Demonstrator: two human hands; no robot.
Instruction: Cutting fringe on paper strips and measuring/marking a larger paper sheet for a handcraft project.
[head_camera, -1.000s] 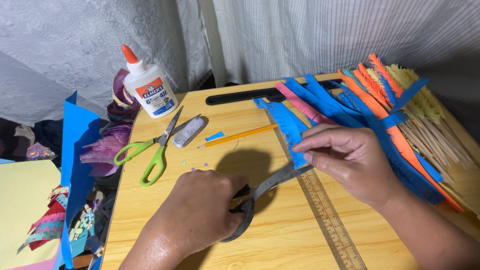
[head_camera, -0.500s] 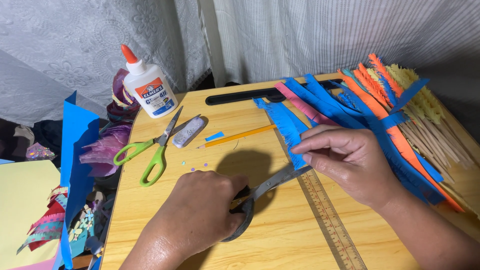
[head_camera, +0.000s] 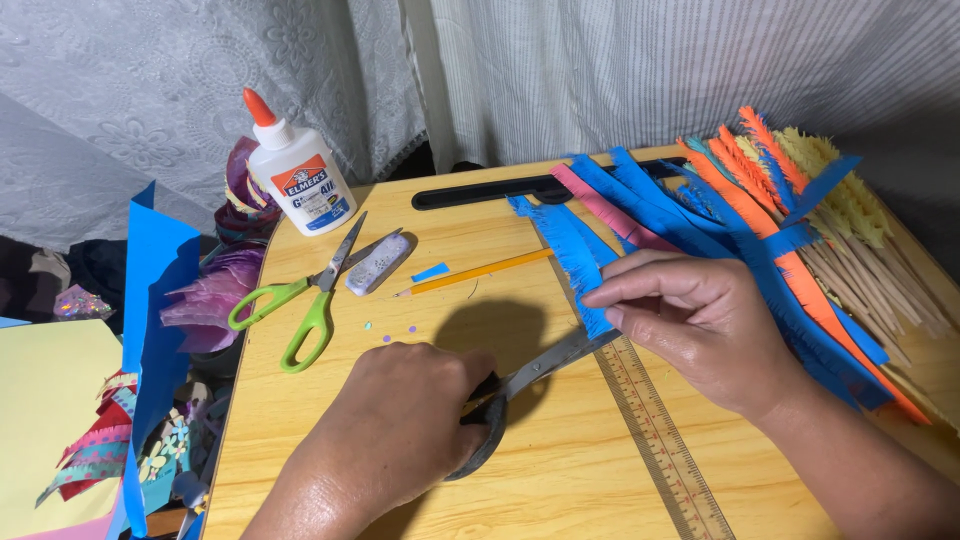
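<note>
My left hand (head_camera: 395, 430) grips the dark handles of a pair of grey scissors (head_camera: 530, 380), whose blades point right toward a fringed blue paper strip (head_camera: 570, 255). My right hand (head_camera: 700, 325) pinches the near end of that strip between thumb and fingers, right at the blade tips. The strip lies on the wooden lap table (head_camera: 420, 300), running away from me toward the back.
Green-handled scissors (head_camera: 300, 300), a grey eraser (head_camera: 375, 265), a yellow pencil (head_camera: 475, 272) and a white glue bottle (head_camera: 295, 170) lie at the left. A clear ruler (head_camera: 660, 440) runs along the front. Fringed blue, orange and pink strips (head_camera: 760, 230) and wooden sticks (head_camera: 880, 290) pile at right. Blue paper sheet (head_camera: 155, 300) stands left.
Hardly anything differs; both hands hold the same places, with the scissors still at the strip's near end.
</note>
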